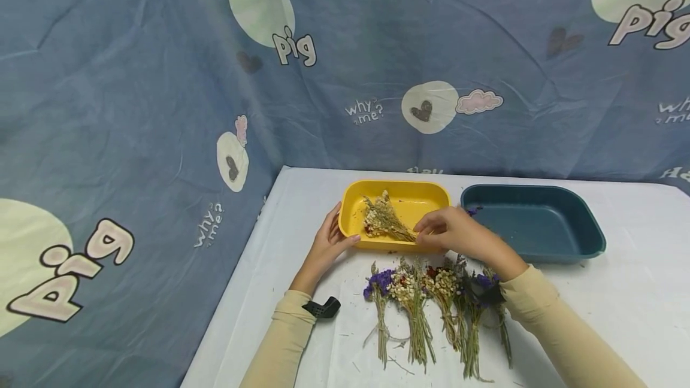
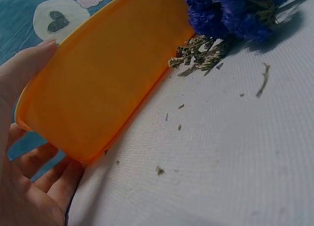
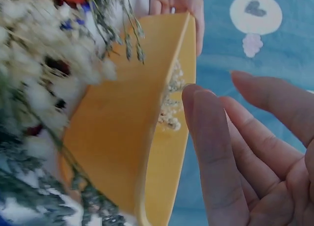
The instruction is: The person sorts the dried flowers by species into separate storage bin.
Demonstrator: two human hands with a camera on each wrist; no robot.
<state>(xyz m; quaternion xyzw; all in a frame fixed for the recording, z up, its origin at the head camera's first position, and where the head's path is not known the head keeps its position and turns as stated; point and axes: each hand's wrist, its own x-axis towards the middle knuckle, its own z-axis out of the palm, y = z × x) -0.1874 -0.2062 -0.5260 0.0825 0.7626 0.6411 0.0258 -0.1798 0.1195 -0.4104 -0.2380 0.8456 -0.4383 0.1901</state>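
A yellow plastic tray (image 1: 417, 197) sits on the table with a small bunch of dried flowers (image 1: 381, 215) lying in its left half, stems toward the front right. My left hand (image 1: 327, 241) holds the tray's left end, thumb on the rim and fingers around the corner in the left wrist view. Over the tray's front right rim, my right hand (image 1: 451, 231) hovers close to the stem ends. In the right wrist view its bent fingers (image 3: 213, 147) stand apart from the thumb, with nothing seen between them.
A dark teal tray (image 1: 539, 223) stands to the right. In front of the yellow tray lie several dried-flower bunches, among them a purple one (image 1: 380, 283) and a cream one (image 1: 408, 292). Plant crumbs dot the white tablecloth (image 2: 211, 147). A printed blue curtain (image 1: 334, 64) hangs behind.
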